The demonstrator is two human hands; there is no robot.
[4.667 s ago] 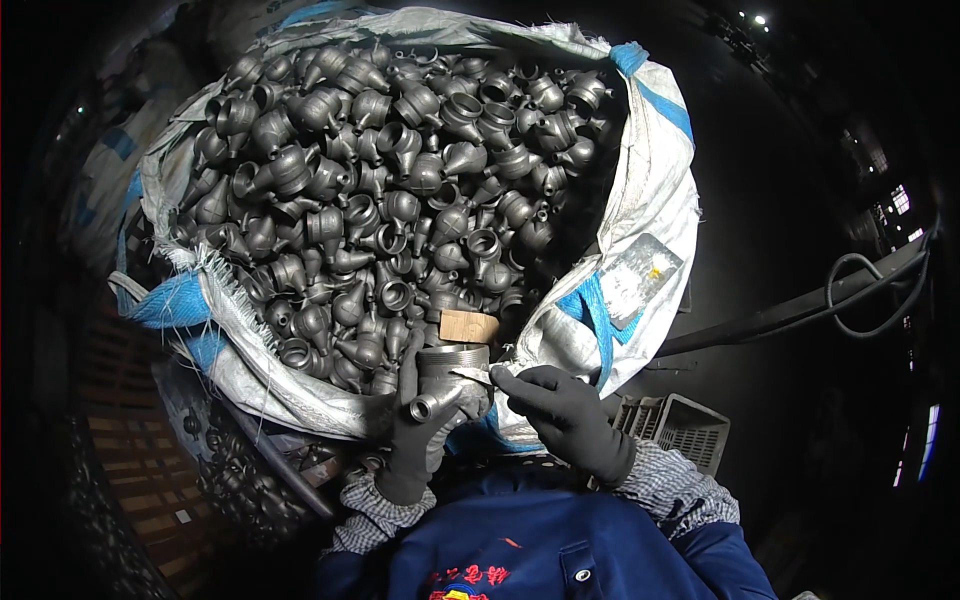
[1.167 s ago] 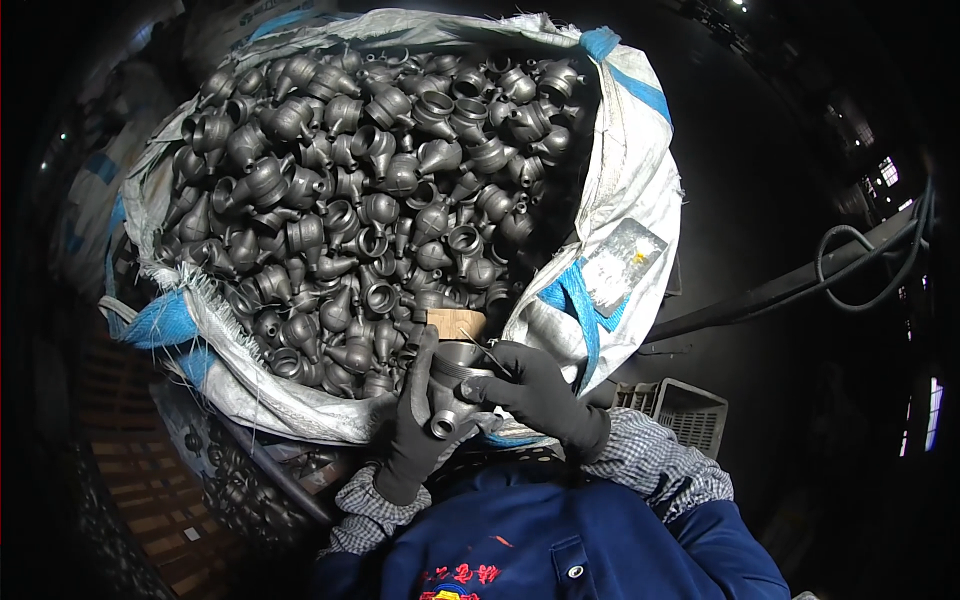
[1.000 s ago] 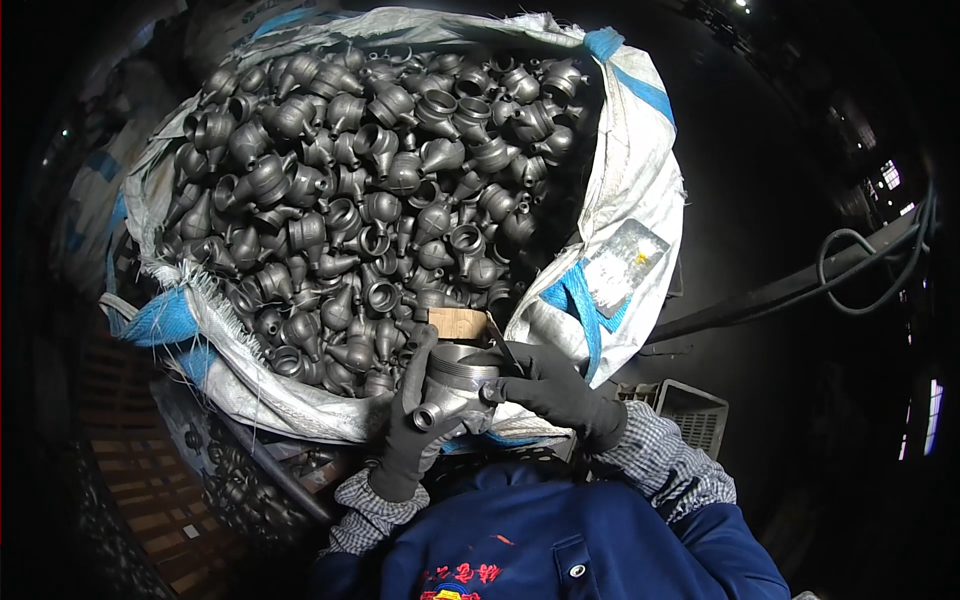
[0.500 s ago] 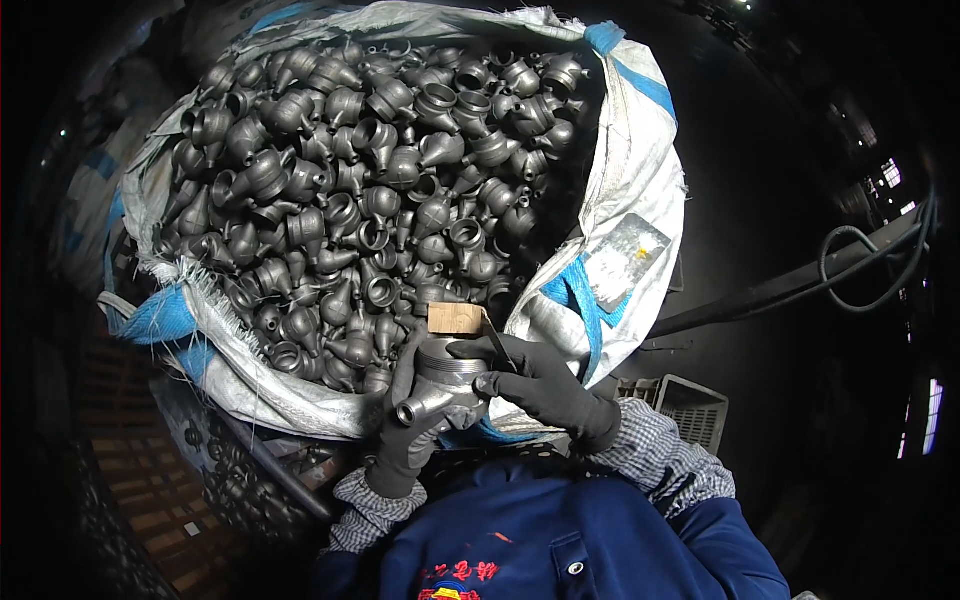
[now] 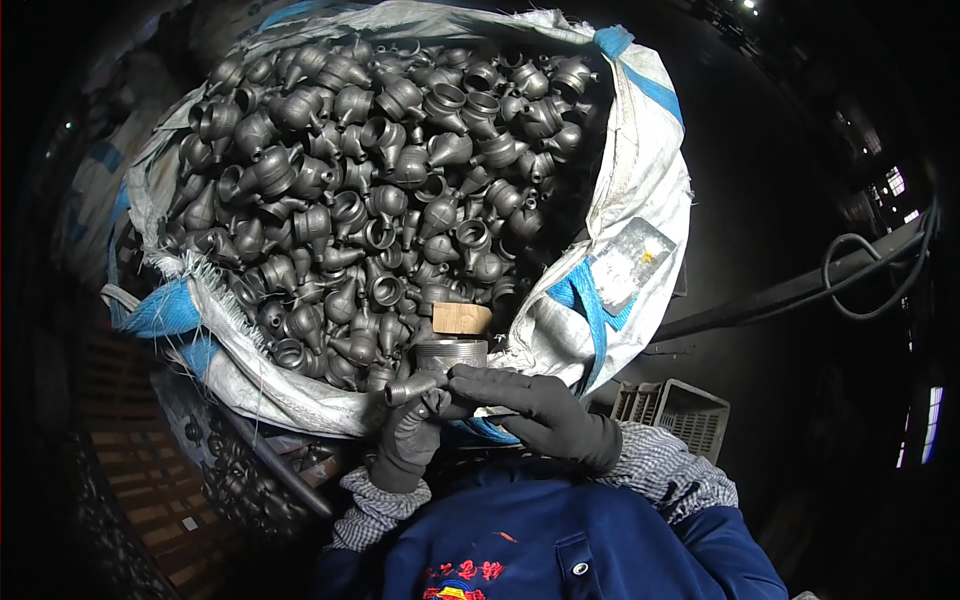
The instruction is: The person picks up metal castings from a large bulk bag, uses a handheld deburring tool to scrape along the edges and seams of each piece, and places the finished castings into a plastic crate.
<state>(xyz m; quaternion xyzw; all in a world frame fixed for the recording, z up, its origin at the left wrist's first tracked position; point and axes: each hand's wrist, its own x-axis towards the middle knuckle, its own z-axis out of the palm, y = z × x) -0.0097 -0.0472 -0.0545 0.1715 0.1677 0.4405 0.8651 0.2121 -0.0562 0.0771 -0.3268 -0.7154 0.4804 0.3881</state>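
A grey metal pipe fitting (image 5: 450,356) with a threaded collar and a short side spout is held in front of me, above the near lip of the sack. My left hand (image 5: 411,438), in a dark grey glove, is closed around its lower left side, under the spout. From the right, my right hand (image 5: 540,408), gloved too, lays its fingers together across the fitting's body; its thumb and palm side are hidden. A tan, wood-like block (image 5: 461,319) shows just beyond the collar. Whether they touch, I cannot tell.
A large white woven sack (image 5: 640,190) with blue straps holds a heap of similar grey fittings (image 5: 390,200). Right of it stand a pale plastic crate (image 5: 690,420) and a dark pole (image 5: 770,295) with a looped cable. A slatted wooden pallet (image 5: 150,480) lies at lower left.
The fitting has turned, its spout swinging up and left. My right fingers have come lower across its body. The thin dark strip by my right fingers no longer shows.
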